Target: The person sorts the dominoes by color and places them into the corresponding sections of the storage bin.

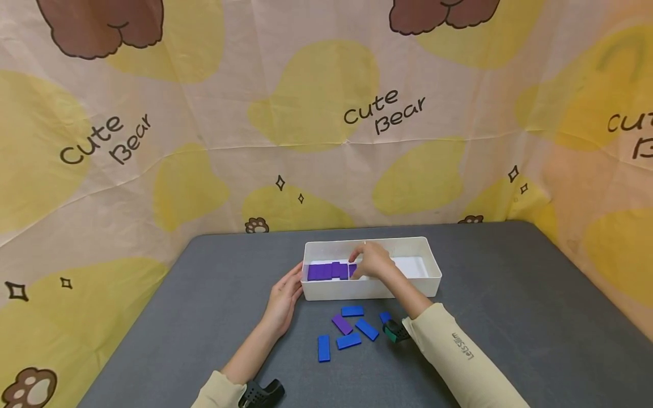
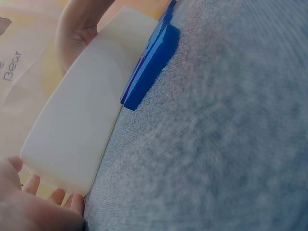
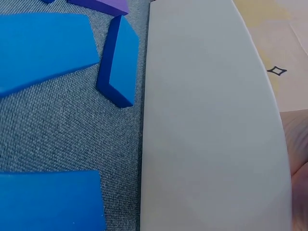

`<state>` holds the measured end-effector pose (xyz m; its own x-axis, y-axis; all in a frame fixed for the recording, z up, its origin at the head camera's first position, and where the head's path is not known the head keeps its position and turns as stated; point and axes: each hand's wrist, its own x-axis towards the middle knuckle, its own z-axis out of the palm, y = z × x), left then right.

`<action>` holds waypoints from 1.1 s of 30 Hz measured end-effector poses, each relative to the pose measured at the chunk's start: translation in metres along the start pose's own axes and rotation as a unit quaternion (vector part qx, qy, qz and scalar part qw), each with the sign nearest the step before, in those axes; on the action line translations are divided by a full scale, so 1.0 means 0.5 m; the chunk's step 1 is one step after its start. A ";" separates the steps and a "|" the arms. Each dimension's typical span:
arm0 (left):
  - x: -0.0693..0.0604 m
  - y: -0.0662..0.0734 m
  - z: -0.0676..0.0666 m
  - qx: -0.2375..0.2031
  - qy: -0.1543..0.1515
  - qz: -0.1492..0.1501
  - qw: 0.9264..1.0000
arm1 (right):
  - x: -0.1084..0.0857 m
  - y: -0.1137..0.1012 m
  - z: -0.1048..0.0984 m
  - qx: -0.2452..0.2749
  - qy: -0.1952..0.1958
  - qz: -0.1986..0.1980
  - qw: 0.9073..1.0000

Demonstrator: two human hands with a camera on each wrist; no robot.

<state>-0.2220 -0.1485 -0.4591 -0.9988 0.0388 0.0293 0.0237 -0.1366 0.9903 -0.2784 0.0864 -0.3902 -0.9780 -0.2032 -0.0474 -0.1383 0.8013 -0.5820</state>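
A long white box (image 1: pixel 347 290) stands at the table's far side with a row of purple blocks (image 1: pixel 319 272) in its left part. My left hand (image 1: pixel 282 300) rests against the box's left end, its fingers extended along the wall; in the left wrist view the fingertips (image 2: pixel 57 196) touch that end. Reaching over the front wall, my right hand (image 1: pixel 374 260) holds a purple block (image 1: pixel 352 270) between thumb and fingers, beside the right end of the row. The box wall (image 3: pixel 207 125) hides most of this hand in the right wrist view.
In front of the box lie several loose blue blocks (image 1: pixel 349 340) and one purple block (image 1: pixel 342 324). One blue block (image 1: pixel 385 317) is partly covered by the right wrist's camera (image 1: pixel 396 330). A printed cloth (image 1: pixel 326 170) hangs behind the grey table (image 1: pixel 229 272).
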 end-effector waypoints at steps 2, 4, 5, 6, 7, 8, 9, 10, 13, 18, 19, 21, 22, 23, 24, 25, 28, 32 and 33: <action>0.001 0.000 -0.001 0.001 0.000 0.000 1.000 | 0.001 0.000 0.001 0.003 -0.001 0.008 1.000; 0.002 -0.001 -0.001 0.003 0.001 -0.001 1.000 | 0.002 0.001 0.002 0.004 -0.001 0.010 1.000; 0.002 0.000 -0.001 0.003 0.003 -0.002 1.000 | 0.003 0.001 0.002 0.002 0.001 0.009 1.000; 0.002 0.000 -0.001 0.003 0.004 -0.003 1.000 | 0.003 0.002 0.002 0.002 0.001 0.008 1.000; 0.002 0.000 0.000 0.005 0.004 -0.003 1.000 | 0.002 0.002 0.002 0.002 0.000 0.008 1.000; 0.002 0.000 0.000 0.007 0.005 -0.003 1.000 | 0.002 0.003 0.002 0.002 0.000 0.007 1.000; 0.002 0.001 0.000 0.007 0.006 -0.004 1.000 | 0.002 0.003 0.002 0.002 -0.001 0.007 1.000; 0.002 0.001 0.001 0.005 0.007 -0.006 1.000 | 0.002 0.003 0.001 0.005 -0.002 0.008 1.000; 0.001 0.000 0.001 0.003 0.006 -0.005 1.000 | 0.000 0.004 0.001 0.013 -0.006 0.003 1.000; -0.002 -0.001 0.001 0.001 0.005 -0.004 1.000 | -0.002 0.008 -0.002 0.030 -0.014 -0.025 0.999; -0.001 -0.001 0.001 0.002 0.005 -0.004 1.000 | -0.004 0.007 -0.004 0.038 -0.018 -0.027 0.999; -0.001 -0.001 0.001 0.002 0.006 -0.005 1.000 | -0.006 0.005 -0.010 0.051 -0.024 -0.030 0.998; -0.001 0.000 0.000 0.002 0.006 -0.004 1.000 | -0.008 0.004 -0.015 0.056 -0.026 -0.031 0.998; -0.001 0.000 0.000 0.003 0.006 -0.004 1.000 | -0.009 0.002 -0.019 0.063 -0.029 -0.029 0.997; 0.000 -0.001 0.000 0.004 0.006 -0.003 1.000 | -0.010 0.001 -0.025 0.067 -0.032 -0.028 0.997; 0.000 0.000 0.000 0.004 0.006 -0.004 1.000 | -0.012 -0.001 -0.030 0.071 -0.034 -0.027 0.997; 0.000 0.000 0.000 0.003 0.006 -0.004 1.000 | -0.017 -0.008 -0.046 0.078 -0.038 -0.028 0.996; 0.000 0.000 0.001 0.004 0.006 -0.004 1.000 | -0.027 -0.018 -0.064 0.094 -0.035 -0.032 0.994; 0.001 0.000 0.001 0.008 0.005 -0.003 1.000 | -0.029 -0.020 -0.068 0.098 -0.032 -0.033 0.994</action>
<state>-0.2223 -0.1478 -0.4588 -0.9993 0.0289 0.0226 0.0189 -0.1213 0.9924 -0.2680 0.1005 -0.3560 -0.9547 -0.2930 -0.0520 -0.1632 0.6616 -0.7319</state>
